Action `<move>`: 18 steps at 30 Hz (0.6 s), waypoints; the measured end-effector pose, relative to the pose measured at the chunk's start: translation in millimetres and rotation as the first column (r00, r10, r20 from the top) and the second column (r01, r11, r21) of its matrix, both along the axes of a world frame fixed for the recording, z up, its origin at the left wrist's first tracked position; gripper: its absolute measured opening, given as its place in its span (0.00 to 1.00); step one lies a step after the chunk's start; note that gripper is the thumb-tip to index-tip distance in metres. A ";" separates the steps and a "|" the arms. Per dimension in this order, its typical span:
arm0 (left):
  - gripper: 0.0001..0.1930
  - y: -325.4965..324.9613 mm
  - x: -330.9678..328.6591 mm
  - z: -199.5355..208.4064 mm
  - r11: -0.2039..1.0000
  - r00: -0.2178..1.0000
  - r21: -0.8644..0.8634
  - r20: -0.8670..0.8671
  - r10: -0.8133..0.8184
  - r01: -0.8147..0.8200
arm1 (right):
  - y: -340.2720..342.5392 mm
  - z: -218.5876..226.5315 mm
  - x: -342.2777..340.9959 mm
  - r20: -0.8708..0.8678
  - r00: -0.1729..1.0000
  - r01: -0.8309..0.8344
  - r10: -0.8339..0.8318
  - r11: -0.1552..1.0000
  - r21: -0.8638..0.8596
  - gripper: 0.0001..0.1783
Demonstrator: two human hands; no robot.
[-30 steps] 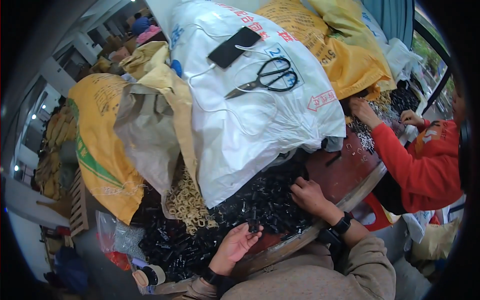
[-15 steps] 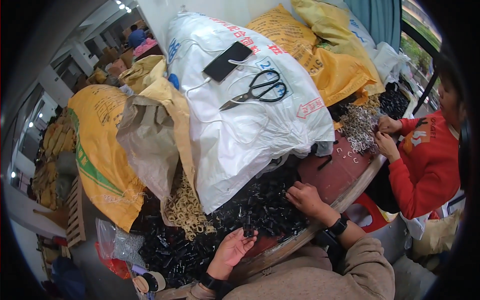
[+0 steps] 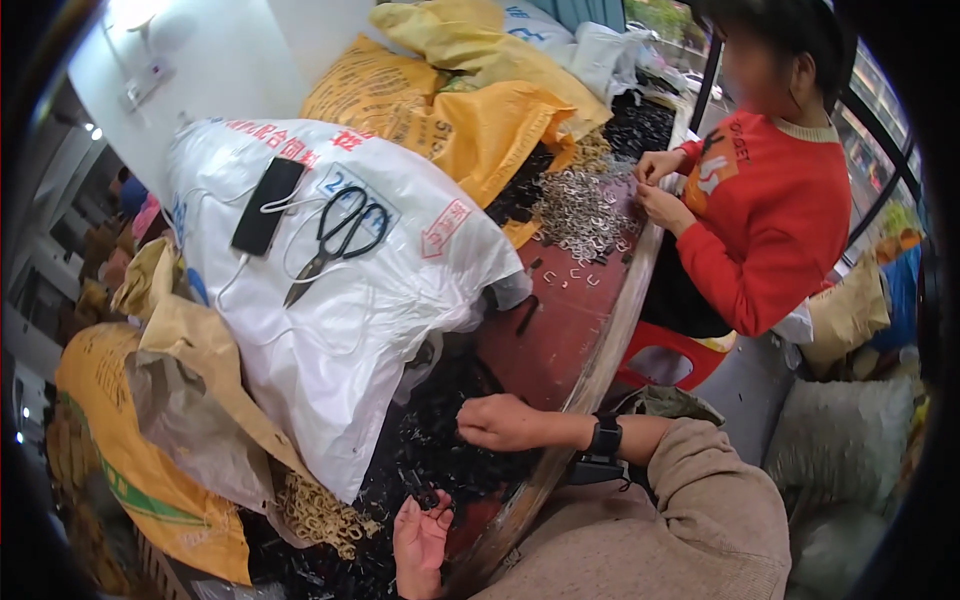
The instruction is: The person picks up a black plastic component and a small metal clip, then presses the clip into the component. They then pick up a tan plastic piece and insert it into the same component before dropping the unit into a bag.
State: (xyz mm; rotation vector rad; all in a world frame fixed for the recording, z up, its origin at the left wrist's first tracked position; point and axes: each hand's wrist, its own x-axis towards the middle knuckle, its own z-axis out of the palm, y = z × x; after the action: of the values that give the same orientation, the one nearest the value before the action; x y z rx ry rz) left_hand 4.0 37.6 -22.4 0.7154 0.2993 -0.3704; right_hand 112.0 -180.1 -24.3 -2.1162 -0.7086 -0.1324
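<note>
My left hand (image 3: 422, 540) holds a small black plastic part (image 3: 421, 492) between thumb and fingers, palm up, at the near edge of the table. To its right and farther in, my right hand (image 3: 497, 422) is closed, knuckles up, at the heap of black plastic parts (image 3: 440, 405). Its fingertips are hidden, so I cannot make out what they pinch. Tan ring-shaped pieces (image 3: 322, 515) spill from an open brown sack (image 3: 195, 400) left of the heap.
A white woven sack (image 3: 330, 400) bears a phone (image 3: 268, 207) with a cable and black scissors (image 3: 335, 245). At the right, a co-worker's hands (image 3: 665, 195) work beside U-shaped metal pieces (image 3: 585, 215). The table's wooden edge (image 3: 600, 370) runs before me; a red stool (image 3: 680, 360) stands beyond.
The view has swung right, so the scene sits farther left. My right hand's fingers have curled in more over the heap. My left hand still holds the black part.
</note>
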 end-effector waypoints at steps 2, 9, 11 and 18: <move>0.18 -4.7 2.2 1.6 1.000 1.000 0.030 0.018 -0.002 0.002 | 5.2 -3.7 -4.2 -0.115 0.978 -0.166 0.174 0.983 0.073 0.10; 0.19 -20.6 13.4 6.2 0.999 0.995 0.025 0.096 -0.026 0.024 | 23.3 -0.2 -17.8 -0.299 0.885 -0.321 0.357 0.933 0.165 0.11; 0.18 -22.3 14.7 6.8 1.000 0.996 0.010 0.083 -0.020 0.019 | 23.4 -2.9 -16.4 -0.316 0.875 -0.347 0.367 0.930 0.120 0.12; 0.17 -20.3 12.2 3.2 0.998 0.999 -0.057 0.030 -0.010 0.012 | 21.0 -3.1 -15.4 -0.363 0.808 -0.453 0.464 0.883 0.122 0.12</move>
State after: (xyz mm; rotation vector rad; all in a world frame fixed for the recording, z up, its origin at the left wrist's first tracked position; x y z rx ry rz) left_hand 16.2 17.2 -19.3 0.6657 0.2556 -0.3770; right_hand 96.7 -159.1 -27.4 -1.8025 -0.9446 0.5241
